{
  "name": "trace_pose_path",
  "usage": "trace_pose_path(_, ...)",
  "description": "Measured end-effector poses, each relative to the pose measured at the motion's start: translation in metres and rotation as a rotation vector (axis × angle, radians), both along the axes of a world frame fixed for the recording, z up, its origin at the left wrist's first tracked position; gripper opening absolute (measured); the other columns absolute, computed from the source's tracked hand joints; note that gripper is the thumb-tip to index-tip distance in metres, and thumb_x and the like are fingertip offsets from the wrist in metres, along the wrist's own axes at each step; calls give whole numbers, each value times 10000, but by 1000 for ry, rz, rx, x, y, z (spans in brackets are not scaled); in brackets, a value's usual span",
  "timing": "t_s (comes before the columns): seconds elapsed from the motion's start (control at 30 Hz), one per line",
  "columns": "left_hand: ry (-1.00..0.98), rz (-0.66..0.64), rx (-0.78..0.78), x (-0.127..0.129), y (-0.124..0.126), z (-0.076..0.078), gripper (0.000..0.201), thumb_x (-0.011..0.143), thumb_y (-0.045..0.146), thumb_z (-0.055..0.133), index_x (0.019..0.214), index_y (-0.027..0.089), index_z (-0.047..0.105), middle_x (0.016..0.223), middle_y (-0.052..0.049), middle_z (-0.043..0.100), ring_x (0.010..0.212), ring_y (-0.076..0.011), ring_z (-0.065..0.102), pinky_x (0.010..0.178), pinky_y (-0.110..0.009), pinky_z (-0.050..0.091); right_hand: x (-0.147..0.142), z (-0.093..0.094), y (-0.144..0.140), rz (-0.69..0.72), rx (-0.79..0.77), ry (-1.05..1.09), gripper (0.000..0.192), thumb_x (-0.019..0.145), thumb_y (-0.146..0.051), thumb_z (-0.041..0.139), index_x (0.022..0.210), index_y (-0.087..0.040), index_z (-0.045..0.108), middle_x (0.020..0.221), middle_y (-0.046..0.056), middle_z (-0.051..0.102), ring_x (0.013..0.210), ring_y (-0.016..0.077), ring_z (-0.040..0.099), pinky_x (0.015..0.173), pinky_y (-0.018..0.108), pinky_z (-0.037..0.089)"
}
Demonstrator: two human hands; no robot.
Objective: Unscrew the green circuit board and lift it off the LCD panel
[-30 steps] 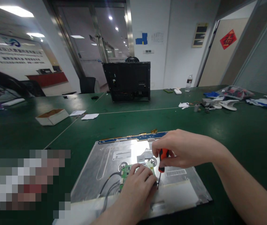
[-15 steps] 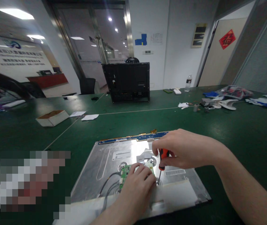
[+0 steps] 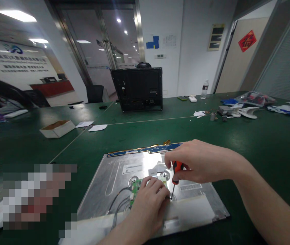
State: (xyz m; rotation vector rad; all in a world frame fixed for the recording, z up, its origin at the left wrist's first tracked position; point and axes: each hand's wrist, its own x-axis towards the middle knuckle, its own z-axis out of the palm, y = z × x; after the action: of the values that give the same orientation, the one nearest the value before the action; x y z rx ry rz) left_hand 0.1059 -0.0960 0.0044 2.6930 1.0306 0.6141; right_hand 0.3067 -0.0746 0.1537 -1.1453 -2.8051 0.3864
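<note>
My right hand [image 3: 195, 161] is closed around an orange and black screwdriver [image 3: 176, 168], held nearly upright. Its thin shaft slants down to a spot by the lower right edge of a green circuit board [image 3: 135, 189]. Over that board lies my left hand [image 3: 151, 197], fingers bent and together, holding it against the metal back of a display panel [image 3: 101, 183]. My fingers cover much of the board. Dark and grey cables [image 3: 116, 212] run from its left side. A blue circuit strip [image 3: 137, 150] lines the panel's far edge.
A black monitor housing [image 3: 137, 89] stands beyond the panel. An open carton [image 3: 57, 129] and paper sheets [image 3: 98, 127] lie to the left. Farther right are a water bottle [image 3: 204, 90], small metal parts [image 3: 225, 110] and a plastic bag [image 3: 255, 98]. A blurred patch hides the near left.
Almost nothing differs. The screwdriver stays at the same spot in my right hand, and my left hand keeps its place on the board; the view has shifted very slightly.
</note>
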Motion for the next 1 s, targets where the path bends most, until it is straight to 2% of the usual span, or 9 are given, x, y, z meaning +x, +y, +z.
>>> trace_pose_path(0.4, -15, -7, -47, -2, -2, 1, 135, 786, 96, 526, 859, 193, 584, 943, -51, 620, 920, -250, 515, 907, -466, 368, -8, 1, -6, -29, 8, -25, 100, 836, -243, 636, 932, -227, 614, 839, 1, 687, 731, 157, 605, 589, 245, 333)
trace_pose_path(0.8, -24, -8, -23, -1, -3, 2, 129, 808, 110, 498, 841, 199, 585, 925, -56, 629, 897, -246, 537, 881, -446, 388, -11, -3, -6, 0, 74, -56, 87, 847, -222, 612, 935, -219, 616, 874, 11, 705, 765, 172, 626, 569, 267, 314)
trace_pose_path(1.0, -53, -21, -18, -1, -3, 2, 146, 818, 97, 480, 861, 191, 584, 924, -52, 635, 884, -239, 532, 857, -435, 389, -14, 0, -12, -6, 90, -79, 42, 853, -231, 610, 890, -211, 607, 831, 6, 693, 703, 164, 608, 546, 265, 291)
